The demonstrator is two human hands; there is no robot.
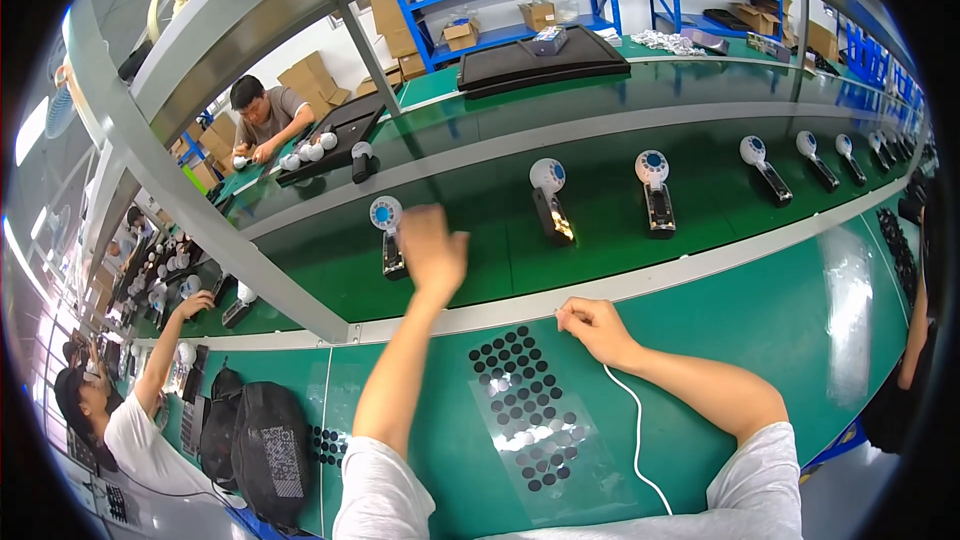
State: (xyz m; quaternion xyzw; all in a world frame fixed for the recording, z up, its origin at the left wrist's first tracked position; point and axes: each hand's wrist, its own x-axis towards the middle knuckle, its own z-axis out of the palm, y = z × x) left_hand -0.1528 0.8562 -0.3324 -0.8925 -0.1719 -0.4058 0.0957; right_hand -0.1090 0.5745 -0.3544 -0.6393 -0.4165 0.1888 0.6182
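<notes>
My left hand (pixel 432 252) is stretched out over the dark green belt and is smeared by motion. It is right beside a device with a round white head, a blue centre and a black body (pixel 393 258); whether it touches it I cannot tell. My right hand (pixel 597 330) is closed in a pinch above the near table edge. A thin white cable (pixel 638 430) runs up from the table's front into this hand, and a small light tip pokes out at its fingertips. Between my forearms, black round pads (pixel 515 365) lie in rows on a clear sheet (pixel 545 500).
More such devices (pixel 655 202) stand along the belt (pixel 590 260), one with a lit body (pixel 556 218). A metal post (pixel 230 230) slants at the left. A black bag (pixel 268 450) lies left of my arm. Co-workers sit at the left (pixel 150 430) and across the belt (pixel 270 115).
</notes>
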